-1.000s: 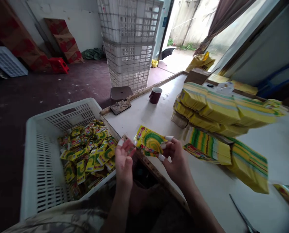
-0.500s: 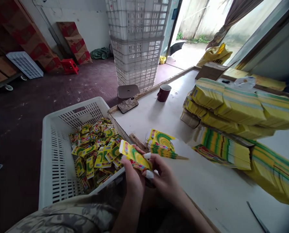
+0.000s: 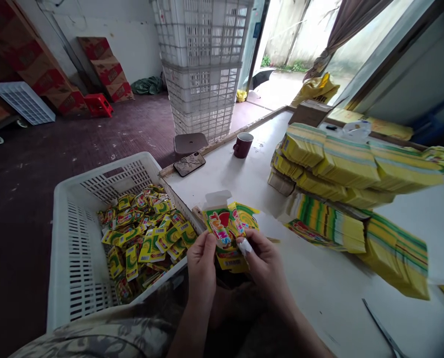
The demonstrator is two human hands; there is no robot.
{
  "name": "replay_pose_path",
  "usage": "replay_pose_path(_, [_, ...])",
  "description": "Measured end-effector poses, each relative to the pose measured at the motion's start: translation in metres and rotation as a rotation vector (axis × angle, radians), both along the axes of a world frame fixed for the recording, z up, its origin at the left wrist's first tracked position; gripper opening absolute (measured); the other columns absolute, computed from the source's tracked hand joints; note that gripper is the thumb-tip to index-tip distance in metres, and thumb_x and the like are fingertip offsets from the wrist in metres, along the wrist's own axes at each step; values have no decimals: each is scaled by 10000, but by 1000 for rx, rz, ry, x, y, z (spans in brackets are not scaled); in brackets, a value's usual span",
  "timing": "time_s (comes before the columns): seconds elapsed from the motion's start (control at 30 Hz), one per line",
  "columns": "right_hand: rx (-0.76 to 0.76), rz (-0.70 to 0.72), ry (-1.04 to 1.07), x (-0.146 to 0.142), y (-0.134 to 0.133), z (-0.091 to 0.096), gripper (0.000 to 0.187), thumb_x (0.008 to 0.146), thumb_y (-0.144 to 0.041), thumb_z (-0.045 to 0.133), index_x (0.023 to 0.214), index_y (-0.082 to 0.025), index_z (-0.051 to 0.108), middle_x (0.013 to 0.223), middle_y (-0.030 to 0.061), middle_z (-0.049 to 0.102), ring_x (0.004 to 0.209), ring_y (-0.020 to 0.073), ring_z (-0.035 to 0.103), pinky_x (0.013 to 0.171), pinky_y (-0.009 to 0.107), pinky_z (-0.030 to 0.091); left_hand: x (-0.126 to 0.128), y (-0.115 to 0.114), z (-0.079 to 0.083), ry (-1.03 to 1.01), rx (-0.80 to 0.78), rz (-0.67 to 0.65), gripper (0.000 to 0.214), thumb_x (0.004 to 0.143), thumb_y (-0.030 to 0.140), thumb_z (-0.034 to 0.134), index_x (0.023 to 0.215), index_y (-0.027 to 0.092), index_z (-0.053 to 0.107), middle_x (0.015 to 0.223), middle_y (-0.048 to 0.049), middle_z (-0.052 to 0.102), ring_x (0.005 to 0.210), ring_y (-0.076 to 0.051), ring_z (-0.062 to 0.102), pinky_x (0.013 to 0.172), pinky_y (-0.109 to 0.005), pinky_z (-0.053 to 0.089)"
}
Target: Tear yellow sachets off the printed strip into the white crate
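Note:
In front of my lap, a small yellow-green printed carton (image 3: 223,227) is spread open between both hands, with red and white lettering facing me. My left hand (image 3: 200,266) pinches its left edge between thumb and fingers. At the right edge, my right hand (image 3: 265,261) grips it; white wrapping covers a fingertip. Just behind, a few flat cartons (image 3: 249,213) lie on the table, partly hidden by the held one. To the left of my hands, a white plastic basket (image 3: 55,238) contains many small folded cartons (image 3: 147,238).
Bundled flat cartons (image 3: 351,161) are stacked on the white table (image 3: 300,293) at right. A maroon mug (image 3: 243,145) and a phone (image 3: 189,163) sit toward its far left edge. Scissors (image 3: 382,328) lie near right. Tall white crates (image 3: 203,74) stand beyond, beside a brown stool (image 3: 190,142).
The carton, earlier a narrow shape with a swirl showing, now appears spread wide with its lettering toward me. My hands have moved apart. The view has swung slightly right.

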State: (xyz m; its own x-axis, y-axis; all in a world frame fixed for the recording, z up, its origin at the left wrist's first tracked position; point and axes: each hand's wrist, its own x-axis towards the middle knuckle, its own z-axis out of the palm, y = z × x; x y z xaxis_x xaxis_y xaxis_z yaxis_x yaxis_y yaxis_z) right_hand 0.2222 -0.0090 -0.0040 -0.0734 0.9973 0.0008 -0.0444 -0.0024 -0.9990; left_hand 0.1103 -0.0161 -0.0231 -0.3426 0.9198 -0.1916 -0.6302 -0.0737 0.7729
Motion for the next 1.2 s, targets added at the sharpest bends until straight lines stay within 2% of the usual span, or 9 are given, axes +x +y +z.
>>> replay_pose_path(0.27, [27,67,-70,0,-2,0,160,864,-344,577,831,-191,607,740,1,582,683,148,552,622,243,479,-7,1,1,-1,9,52,143,737,338,735,816,220,718,793,21,724,689,-97,638,683,-190,513])
replay_pose_path(0.43, [266,182,-398,6,1,13,138,872,-218,531,821,-184,655,708,5,566,655,136,540,583,223,434,-16,6,8,-27,78,128,169,630,301,814,684,187,700,689,18,710,633,-96,641,646,-184,519])
replay_pose_path(0.53, [426,200,-572,18,2,25,220,869,-114,474,943,-195,664,770,23,596,681,138,567,596,227,440,-31,6,9,5,87,68,273,692,383,764,910,228,709,876,-20,733,788,-140,674,727,-225,526])
replay_pose_path(0.63, [618,166,-801,33,5,38,269,890,-90,460,1034,-217,649,879,49,628,776,162,578,650,257,455,-52,1,14,240,178,-5,543,770,531,636,1225,245,564,1151,-90,656,1042,-215,616,847,-300,499])
replay_pose_path(0.73, [798,157,-947,39,8,48,209,927,-147,481,967,-239,665,858,27,650,856,179,572,902,367,418,-64,-9,24,678,256,-46,681,724,541,677,1298,232,480,1244,-105,593,1192,-259,515,1007,-369,393])
replay_pose_path(0.9, [918,314,-863,27,3,47,211,962,-254,449,939,-248,659,853,-6,656,1056,180,553,1158,429,118,-44,-16,34,1150,37,-480,942,532,375,845,1336,204,385,1320,-124,504,1220,-310,467,1030,-447,363])
replay_pose_path(0.97, [896,213,-807,24,0,38,198,936,-230,484,1074,-255,623,1043,32,628,1196,212,476,1160,454,124,-35,-12,31,1181,-5,-517,750,620,282,774,1271,181,416,1183,-108,573,1086,-271,551,942,-413,434])
replay_pose_path(1.1, [531,-106,-554,21,-2,17,653,859,-311,575,1437,-220,284,1440,139,361,1331,303,349,1101,517,281,-31,-6,24,1195,13,-438,648,652,280,744,1198,210,402,1059,-52,587,963,-221,576,836,-346,476])
replay_pose_path(1.2, [193,50,-352,15,2,11,515,877,-405,513,1351,-214,448,1353,126,501,1207,307,506,1015,490,414,-27,-9,22,1213,116,-459,687,666,276,736,1233,244,350,1121,-47,571,1016,-220,565,874,-342,458])
